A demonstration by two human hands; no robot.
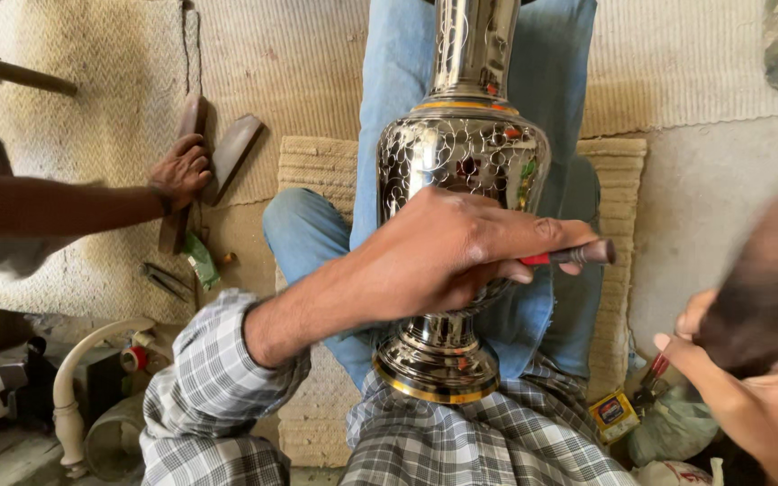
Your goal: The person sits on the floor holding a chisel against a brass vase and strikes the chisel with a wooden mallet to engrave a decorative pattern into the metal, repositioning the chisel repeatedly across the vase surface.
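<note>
A shiny engraved metal vase (461, 153) lies along my lap, its gold-rimmed foot (434, 369) toward me and its neck pointing away over my blue jeans (317, 234). My left hand (443, 256), in a checked sleeve, rests on the vase's belly and grips a thin tool (578, 255) with a red band and a dark tip, held sideways to the right. My right hand (749, 405) is at the lower right, closed on a dark blurred object (767, 279) raised beside the vase. What that object is cannot be made out.
Another person's hand (177, 171) rests on dark wooden pieces (231, 153) on the woven mat (299, 54) at left. Small tools (168, 281) lie near it. A pale curved pipe (74, 378) is at lower left, a small yellow packet (612, 416) at lower right.
</note>
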